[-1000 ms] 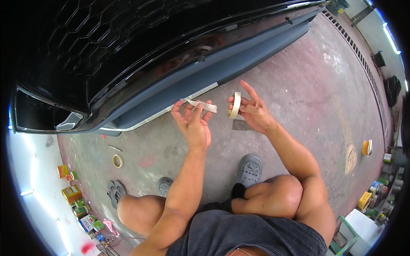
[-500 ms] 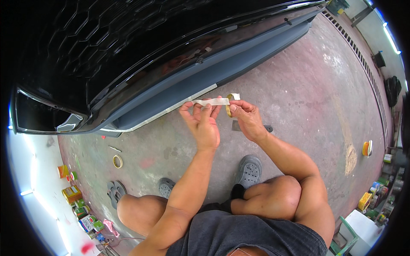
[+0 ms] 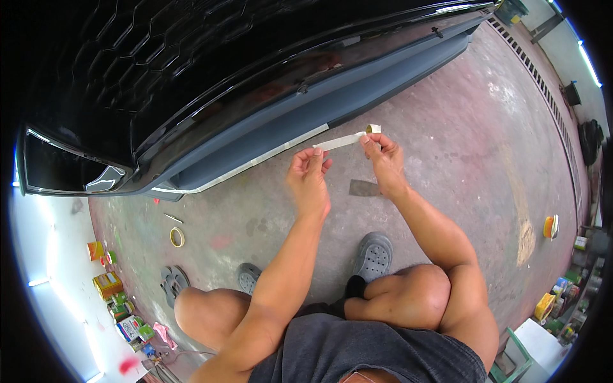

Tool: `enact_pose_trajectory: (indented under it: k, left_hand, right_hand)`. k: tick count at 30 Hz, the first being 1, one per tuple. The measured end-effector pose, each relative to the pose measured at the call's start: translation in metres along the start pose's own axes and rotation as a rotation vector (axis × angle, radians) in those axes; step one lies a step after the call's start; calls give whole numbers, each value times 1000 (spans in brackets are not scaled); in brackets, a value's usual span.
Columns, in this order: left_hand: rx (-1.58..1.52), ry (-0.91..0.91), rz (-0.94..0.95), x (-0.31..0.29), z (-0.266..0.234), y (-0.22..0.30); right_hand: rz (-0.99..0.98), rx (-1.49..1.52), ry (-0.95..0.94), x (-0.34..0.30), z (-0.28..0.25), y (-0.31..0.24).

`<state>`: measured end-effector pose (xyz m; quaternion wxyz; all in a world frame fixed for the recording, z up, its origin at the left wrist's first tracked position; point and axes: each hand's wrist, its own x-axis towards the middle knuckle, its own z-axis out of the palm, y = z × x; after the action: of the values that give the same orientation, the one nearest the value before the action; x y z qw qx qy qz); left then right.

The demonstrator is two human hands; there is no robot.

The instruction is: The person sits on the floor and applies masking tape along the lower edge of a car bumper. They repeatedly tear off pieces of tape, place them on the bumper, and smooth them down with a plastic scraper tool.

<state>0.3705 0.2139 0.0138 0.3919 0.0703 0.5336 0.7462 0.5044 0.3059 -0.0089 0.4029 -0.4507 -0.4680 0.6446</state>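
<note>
A short strip of pale masking tape (image 3: 341, 141) is stretched between my two hands, just off the lower edge of a black car bumper. My left hand (image 3: 310, 185) pinches its left end between thumb and fingers. My right hand (image 3: 388, 167) is closed on the tape roll (image 3: 372, 129), which fingers partly hide. Along the outer edge of the bumper's grey lower lip (image 3: 377, 80), a band of masking tape (image 3: 255, 159) covers the left stretch and stops near my left hand. Beyond that, the lip's edge is bare and dark.
A flat putty knife (image 3: 364, 187) lies on the concrete beneath my right hand, its handle hidden. Another tape roll (image 3: 177, 237) and a thin pen-like tool (image 3: 173, 218) are on the floor at left, near grey sandals (image 3: 172, 283). Paint cans (image 3: 107, 282) line the left wall.
My right hand has moved right and slightly up with the roll, lengthening the strip between my hands. My left hand has shifted slightly to the right and still pinches the tape.
</note>
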Motion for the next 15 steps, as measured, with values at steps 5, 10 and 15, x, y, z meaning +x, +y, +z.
enact_pose_trajectory:
  k: [5,10,15]
  left_hand:
    - [-43,88,-177,25,19,-14]
    - [4,198,-162,42,32,-22]
    - [31,325,-26,42,39,-22]
  right_hand:
    - [115,-21,100,24,-5,1]
    - [227,107,138,37,0,-7]
    - [250,115,154,46,8,-4]
